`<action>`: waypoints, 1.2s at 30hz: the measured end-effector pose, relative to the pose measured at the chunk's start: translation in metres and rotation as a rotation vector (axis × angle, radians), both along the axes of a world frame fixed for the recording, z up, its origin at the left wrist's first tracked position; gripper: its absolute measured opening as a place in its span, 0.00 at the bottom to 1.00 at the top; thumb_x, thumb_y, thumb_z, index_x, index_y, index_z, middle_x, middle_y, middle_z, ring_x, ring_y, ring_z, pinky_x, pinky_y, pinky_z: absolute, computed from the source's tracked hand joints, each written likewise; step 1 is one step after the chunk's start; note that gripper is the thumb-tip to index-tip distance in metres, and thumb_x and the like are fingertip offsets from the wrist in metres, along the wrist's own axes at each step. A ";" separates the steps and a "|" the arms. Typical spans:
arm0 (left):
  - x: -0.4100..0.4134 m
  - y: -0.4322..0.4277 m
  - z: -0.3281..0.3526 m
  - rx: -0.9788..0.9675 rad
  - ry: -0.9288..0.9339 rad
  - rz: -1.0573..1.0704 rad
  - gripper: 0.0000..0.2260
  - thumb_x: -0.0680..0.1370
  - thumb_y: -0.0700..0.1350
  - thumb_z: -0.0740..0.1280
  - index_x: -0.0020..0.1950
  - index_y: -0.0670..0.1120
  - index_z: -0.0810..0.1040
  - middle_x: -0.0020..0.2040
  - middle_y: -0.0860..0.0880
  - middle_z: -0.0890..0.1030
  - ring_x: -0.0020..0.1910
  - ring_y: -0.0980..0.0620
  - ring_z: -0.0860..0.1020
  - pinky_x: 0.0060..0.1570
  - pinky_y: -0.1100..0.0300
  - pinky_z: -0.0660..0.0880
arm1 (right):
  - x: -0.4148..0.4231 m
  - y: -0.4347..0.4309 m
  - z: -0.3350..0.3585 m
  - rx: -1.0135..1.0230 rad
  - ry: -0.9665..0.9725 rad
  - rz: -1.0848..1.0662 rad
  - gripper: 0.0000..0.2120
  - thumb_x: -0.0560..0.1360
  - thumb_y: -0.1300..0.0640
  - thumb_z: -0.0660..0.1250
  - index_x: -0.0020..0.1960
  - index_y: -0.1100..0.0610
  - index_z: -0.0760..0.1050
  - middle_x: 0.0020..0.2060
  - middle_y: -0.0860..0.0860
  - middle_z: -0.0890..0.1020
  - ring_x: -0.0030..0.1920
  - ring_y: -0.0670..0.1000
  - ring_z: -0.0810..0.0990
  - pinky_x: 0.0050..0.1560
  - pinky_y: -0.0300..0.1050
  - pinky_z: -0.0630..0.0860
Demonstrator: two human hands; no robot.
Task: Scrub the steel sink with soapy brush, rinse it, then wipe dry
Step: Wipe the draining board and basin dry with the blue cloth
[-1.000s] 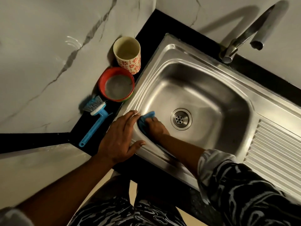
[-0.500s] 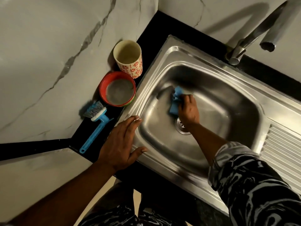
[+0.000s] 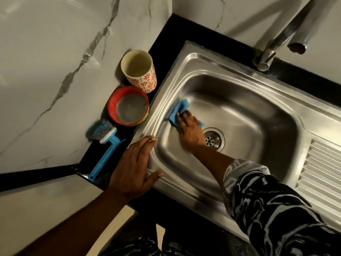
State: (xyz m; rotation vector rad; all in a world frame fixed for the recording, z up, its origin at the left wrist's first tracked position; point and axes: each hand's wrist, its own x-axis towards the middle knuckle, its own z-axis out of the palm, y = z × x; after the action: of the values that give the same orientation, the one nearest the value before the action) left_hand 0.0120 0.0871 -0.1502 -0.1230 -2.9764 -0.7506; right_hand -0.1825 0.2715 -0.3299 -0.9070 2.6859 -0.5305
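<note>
- White marble wall [image 3: 55,71] with grey veins meets a narrow black surface [image 3: 302,78] that carries a steel sink [image 3: 221,60] set into the corner.
- Right hand [image 3: 190,130] reaches into the basin and grips a blue cloth [image 3: 178,109], fingers curled over it, pressing it against the basin's left wall, just beside the drain [image 3: 212,139]; the hand is slightly blurred.
- Left hand [image 3: 132,169] lies flat on the sink's near left corner, fingers straight on the rim and thumb spread, holding nothing.
- Blue-handled brush [image 3: 105,145] lies on the surface left of the sink, bristles toward the wall, untouched by the 2 hands.
- Red bowl [image 3: 112,102] with greyish liquid sits just beyond the brush, and a cream cup [image 3: 145,80] with red flowers stands beside it.
- Steel faucet [image 3: 276,43] rises behind the sink; the ribbed drainboard [image 3: 321,172] extends to the right.
</note>
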 end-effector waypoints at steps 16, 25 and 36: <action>0.001 0.000 0.000 0.057 -0.038 0.016 0.39 0.82 0.67 0.59 0.82 0.39 0.64 0.81 0.41 0.66 0.80 0.42 0.67 0.74 0.40 0.70 | -0.046 0.169 0.100 0.264 -0.067 0.632 0.09 0.77 0.52 0.69 0.55 0.49 0.84 0.60 0.51 0.84 0.61 0.58 0.83 0.59 0.52 0.82; 0.002 0.003 -0.004 0.062 -0.002 0.021 0.39 0.83 0.67 0.58 0.80 0.37 0.66 0.81 0.41 0.67 0.79 0.41 0.68 0.74 0.41 0.68 | -0.097 0.016 0.103 0.233 0.344 0.962 0.22 0.80 0.58 0.54 0.66 0.53 0.80 0.63 0.54 0.82 0.68 0.62 0.77 0.68 0.60 0.73; 0.002 0.001 -0.001 0.057 -0.005 0.004 0.39 0.83 0.67 0.58 0.81 0.37 0.65 0.80 0.40 0.67 0.78 0.39 0.68 0.74 0.39 0.69 | -0.052 0.155 0.088 0.583 -0.193 -0.176 0.30 0.81 0.53 0.66 0.80 0.50 0.59 0.76 0.60 0.59 0.75 0.65 0.61 0.71 0.63 0.69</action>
State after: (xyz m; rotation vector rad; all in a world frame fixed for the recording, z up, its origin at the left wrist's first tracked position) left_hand 0.0136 0.0880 -0.1515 -0.1125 -2.9557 -0.8354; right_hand -0.2347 0.4267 -0.2415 -0.4338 2.5267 0.1356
